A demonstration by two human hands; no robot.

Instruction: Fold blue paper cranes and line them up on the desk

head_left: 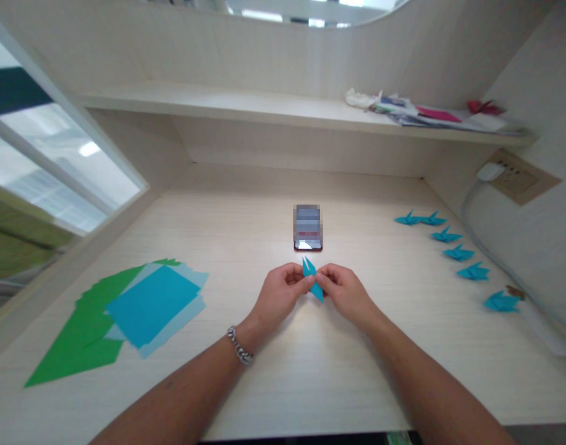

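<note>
Between my two hands is a small piece of folded blue origami paper (316, 290), long and narrow, with two split points at its far end. My left hand (287, 290) pinches its left side between thumb and fingers. On the other side, my right hand (345, 289) grips the right edge the same way, the two thumbs close together over the middle. The paper is held just above the desk; parts of it are hidden under the fingertips. A phone (308, 227) lies right beyond the hands, its screen blurred.
Several folded blue paper cranes (459, 253) form a curved row on the right. Blue paper sheets (156, 303) overlap green sheets (86, 321) at the left. A white cable (477, 238) runs down from a wall socket (519, 176). Papers (431, 114) lie on the shelf (246, 105).
</note>
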